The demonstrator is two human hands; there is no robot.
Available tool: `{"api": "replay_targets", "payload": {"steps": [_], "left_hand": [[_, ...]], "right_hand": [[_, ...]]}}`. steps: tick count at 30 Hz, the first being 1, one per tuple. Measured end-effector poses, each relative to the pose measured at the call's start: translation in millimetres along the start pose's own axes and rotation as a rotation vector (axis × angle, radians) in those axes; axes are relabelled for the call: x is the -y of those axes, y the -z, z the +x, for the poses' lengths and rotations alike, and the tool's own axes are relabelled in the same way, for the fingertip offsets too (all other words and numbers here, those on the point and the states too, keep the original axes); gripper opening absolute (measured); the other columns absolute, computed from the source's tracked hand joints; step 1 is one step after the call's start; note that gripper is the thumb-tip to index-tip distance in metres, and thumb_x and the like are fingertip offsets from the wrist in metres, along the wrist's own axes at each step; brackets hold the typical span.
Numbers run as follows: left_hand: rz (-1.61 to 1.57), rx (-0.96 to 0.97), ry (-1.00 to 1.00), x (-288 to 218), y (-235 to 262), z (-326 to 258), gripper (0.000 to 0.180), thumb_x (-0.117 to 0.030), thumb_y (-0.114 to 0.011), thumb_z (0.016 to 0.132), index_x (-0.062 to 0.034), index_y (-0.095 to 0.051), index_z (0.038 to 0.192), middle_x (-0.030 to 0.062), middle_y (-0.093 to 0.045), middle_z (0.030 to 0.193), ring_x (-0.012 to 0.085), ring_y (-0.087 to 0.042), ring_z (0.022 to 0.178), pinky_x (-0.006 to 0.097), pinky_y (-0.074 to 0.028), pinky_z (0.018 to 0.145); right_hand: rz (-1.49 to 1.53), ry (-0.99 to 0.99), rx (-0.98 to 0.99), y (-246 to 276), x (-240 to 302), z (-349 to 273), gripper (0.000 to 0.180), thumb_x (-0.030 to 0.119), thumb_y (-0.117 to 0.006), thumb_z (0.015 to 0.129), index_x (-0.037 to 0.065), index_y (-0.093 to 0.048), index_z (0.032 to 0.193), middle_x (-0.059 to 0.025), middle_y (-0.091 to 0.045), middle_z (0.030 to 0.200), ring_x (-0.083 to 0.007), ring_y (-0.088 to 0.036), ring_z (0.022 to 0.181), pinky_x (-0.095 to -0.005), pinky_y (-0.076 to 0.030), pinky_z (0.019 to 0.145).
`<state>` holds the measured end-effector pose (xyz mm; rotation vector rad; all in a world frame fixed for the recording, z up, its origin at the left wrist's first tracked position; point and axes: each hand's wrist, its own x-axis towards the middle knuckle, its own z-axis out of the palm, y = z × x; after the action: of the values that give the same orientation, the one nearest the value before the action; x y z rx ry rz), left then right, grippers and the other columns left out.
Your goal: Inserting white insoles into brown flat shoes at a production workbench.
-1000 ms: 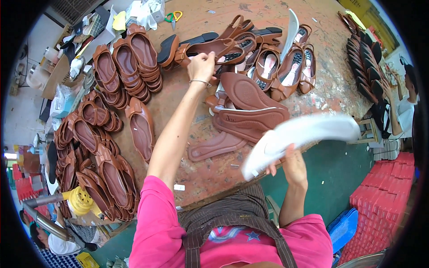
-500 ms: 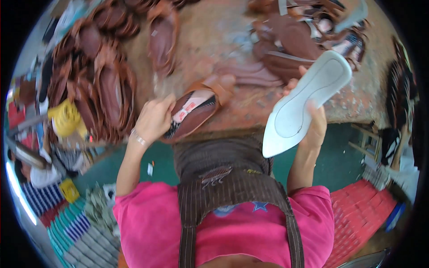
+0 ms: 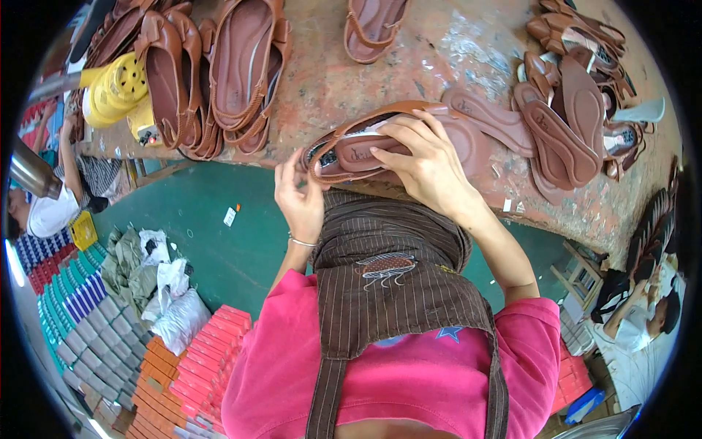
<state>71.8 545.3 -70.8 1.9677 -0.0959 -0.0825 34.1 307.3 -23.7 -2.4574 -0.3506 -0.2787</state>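
A brown slingback shoe lies on its sole at the table's near edge, heel toward the left. My left hand pinches the strap and rim at its heel, fingers closed. Inside the shoe sits a brown insole with dark print at its heel end. Over it, my right hand has its thumb and fingers on the insole within the opening; part of the grip is hidden by the hand itself. Just right of the shoe lie more loose brown insoles, some stacked in a pile.
Several brown shoes stand at the far left, near a yellow perforated object. One shoe is at the far middle, others at the far right. Stacked boxes cover floor at left. Other people sit at both sides.
The insole, earlier held up by my right hand with its white underside showing, is now in the shoe. My left hand has moved to the heel strap. The view has shifted.
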Motion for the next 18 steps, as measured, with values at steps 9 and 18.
{"api": "replay_targets", "payload": {"steps": [9,18], "left_hand": [[-0.072,-0.020,-0.031,-2,-7,37,0.046,-0.007,-0.080,0.080,0.0031,-0.062,0.121,0.0033,-0.049,0.099,0.0084,-0.054,0.080,0.020,-0.057,0.063],[-0.106,-0.023,0.067,0,-9,42,0.036,-0.006,-0.080,0.081,0.0052,-0.066,0.112,0.0023,-0.055,0.097,0.0086,-0.060,0.082,0.022,-0.050,0.070]], "right_hand": [[0.156,-0.094,-0.071,-35,4,34,0.025,0.003,-0.070,0.072,0.003,-0.075,0.097,-0.0155,-0.066,0.111,-0.0311,-0.062,0.106,-0.0421,-0.048,0.095],[0.169,-0.124,-0.023,-52,1,42,0.026,0.003,-0.071,0.073,0.002,-0.075,0.098,-0.0171,-0.065,0.112,-0.0334,-0.061,0.107,-0.0425,-0.049,0.095]]}}
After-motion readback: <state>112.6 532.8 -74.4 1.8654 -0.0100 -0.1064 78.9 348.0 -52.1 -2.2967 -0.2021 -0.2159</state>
